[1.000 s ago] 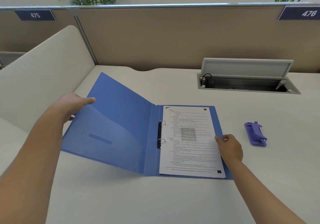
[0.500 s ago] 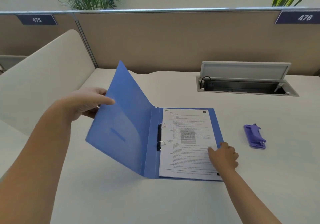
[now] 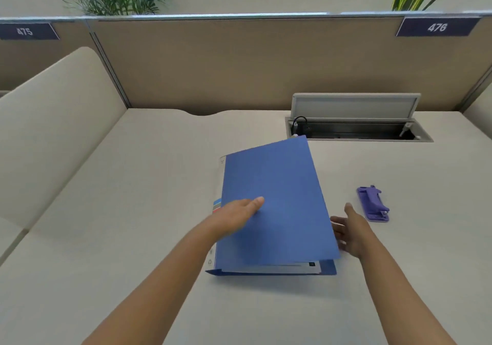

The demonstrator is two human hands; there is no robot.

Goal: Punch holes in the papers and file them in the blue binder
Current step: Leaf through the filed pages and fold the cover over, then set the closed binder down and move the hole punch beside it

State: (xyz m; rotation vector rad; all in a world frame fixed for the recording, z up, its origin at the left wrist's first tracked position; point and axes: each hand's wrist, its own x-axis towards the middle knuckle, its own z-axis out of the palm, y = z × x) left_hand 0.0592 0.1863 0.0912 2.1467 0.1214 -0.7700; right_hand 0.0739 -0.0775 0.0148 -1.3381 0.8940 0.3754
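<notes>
We see bare counter (image 3: 138,211) left of the blue binder (image 3: 274,200). To its right, the purple hole punch (image 3: 372,204) sits near, and the open cable tray (image 3: 356,128) blocks the back.

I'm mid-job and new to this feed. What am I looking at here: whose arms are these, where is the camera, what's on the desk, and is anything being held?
No machine here: these are a person's two bare arms, filmed by one wide-angle camera on their head, looking forward and down. On the desk lies a blue binder with its cover almost shut over the papers inside. The left hand lies flat on the cover with straight fingers, pressing rather than gripping. The right hand is open beside the binder's right edge and holds nothing. A purple hole punch sits untouched to the right. Farther back, a cable hatch stands open.
</notes>
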